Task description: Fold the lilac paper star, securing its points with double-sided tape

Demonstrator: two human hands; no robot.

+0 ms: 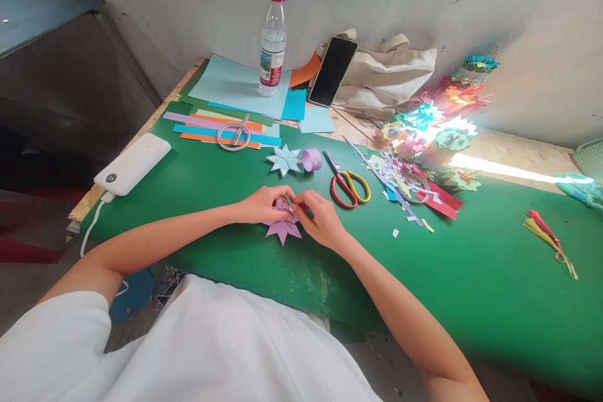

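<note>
A purple folded paper star (282,229) with several points is between my hands, close above the green mat (211,251). My left hand (264,204) is closed on its left and upper side. The fingers of my right hand (320,217) pinch at the star's upper right edge; their tips meet those of the left hand, and what lies between them is partly hidden. Just beyond my hands lies a light blue paper star (284,161), beside a purple paper ring (311,160). Scissors (347,181) with one red and one yellow handle lie right of the ring.
Coloured paper strips (202,128) lie under a tape roll (233,136) at the left. A water bottle (273,44) stands on paper sheets (226,78). A phone (333,71) leans on a cloth bag (386,72). A white power bank (132,164), paper scraps (393,166) and paper flowers (452,135) surround the workspace.
</note>
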